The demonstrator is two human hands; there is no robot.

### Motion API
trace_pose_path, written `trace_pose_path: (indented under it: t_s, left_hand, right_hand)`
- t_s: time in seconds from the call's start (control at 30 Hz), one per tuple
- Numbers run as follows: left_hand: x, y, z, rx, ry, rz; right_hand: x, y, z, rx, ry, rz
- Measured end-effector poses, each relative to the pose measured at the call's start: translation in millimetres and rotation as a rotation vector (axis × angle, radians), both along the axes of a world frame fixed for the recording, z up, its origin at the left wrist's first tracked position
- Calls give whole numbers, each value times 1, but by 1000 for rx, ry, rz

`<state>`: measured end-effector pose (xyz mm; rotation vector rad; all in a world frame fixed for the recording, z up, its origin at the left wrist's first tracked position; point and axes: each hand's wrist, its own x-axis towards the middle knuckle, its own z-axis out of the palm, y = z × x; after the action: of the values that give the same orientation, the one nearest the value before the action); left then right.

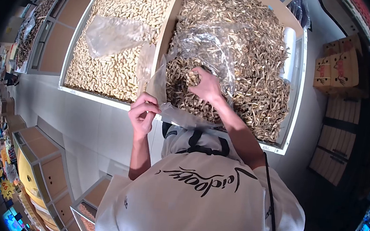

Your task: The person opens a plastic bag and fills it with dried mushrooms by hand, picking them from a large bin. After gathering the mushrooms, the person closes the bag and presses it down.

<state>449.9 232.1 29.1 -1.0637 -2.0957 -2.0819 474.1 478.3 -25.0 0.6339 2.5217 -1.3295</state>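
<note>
Plastic bag (200, 54) held open over the dried-fish bin (262, 69)
Left hand (143, 113) pinches the bag's edge shut between fingers; right hand (206, 87), inside the bag, closes around dried fish. Risk: a slack pinch lets the bag sag and spill

A pale grey floor (81, 118) is seen around a white-framed display bin (297, 82). Cardboard boxes (339, 66) are stacked at the right, and wooden shelves (49, 164) are ranged at the lower left.

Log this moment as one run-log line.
left hand: pinches plastic bag edge | right hand: inside bag, on dried fish | bin
</note>
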Motion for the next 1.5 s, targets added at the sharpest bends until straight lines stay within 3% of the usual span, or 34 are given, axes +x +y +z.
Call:
trace_pose_path:
  t_s: [0.03, 0.13, 0.2, 0.27, 0.37, 0.43, 0.5, 0.6, 0.63, 0.77, 0.87, 1.0, 1.03, 1.13, 1.27, 1.3, 1.5]
  left_hand:
    - [-2, 0, -1, 10, -1, -1]
    - [-10, 2, -3, 30, -1, -7]
    - [-17, 3, -2, 28, 15, -9]
    - [-25, 5, -4, 35, -15, -20]
    - [-37, 6, -9, 18, -53, -31]
    - [-41, 7, -11, 25, -80, -39]
    - [-43, 10, -11, 27, -103, -36]
    - [-47, 12, -14, 0, -114, -49]
    - [-48, 13, -12, -5, -124, -45]
    - [-51, 17, -10, 11, -161, -42]
    - [-54, 16, -16, 19, -159, -39]
    - [-56, 17, -15, -4, -153, -52]
    - [-56, 17, -15, -3, -152, -58]
    - [-53, 15, -14, 3, -141, -63]
    - [-47, 13, -12, -1, -126, -47]
    - [-46, 12, -12, 0, -115, -48]
    - [-36, 1, -5, 20, -72, -40]
  right_hand:
    - [-1, 12, 36, -81, -123, -15]
    - [-12, 47, 40, -134, 103, -131]
    - [-33, 79, 62, -55, 78, -130]
    - [-68, 106, 81, 206, 221, -175]
    - [-138, 139, 111, 206, 180, -189]
    - [-187, 159, 113, 337, 265, -147]
    - [-245, 187, 86, 626, 526, -68]
    - [-311, 209, 67, 506, 439, 70]
    - [-335, 222, 41, 615, 523, 126]
    - [-361, 232, 18, 584, 489, 185]
    - [-361, 236, 8, 708, 553, 131]
    - [-335, 215, 6, 971, 470, 282]
    - [-334, 224, -5, 878, 405, 378]
    - [-301, 219, 8, 999, 202, 366]
    - [-264, 228, 11, 748, 109, 451]
    - [-253, 229, 15, 784, 54, 467]
    - [-159, 194, 36, 825, 319, 357]
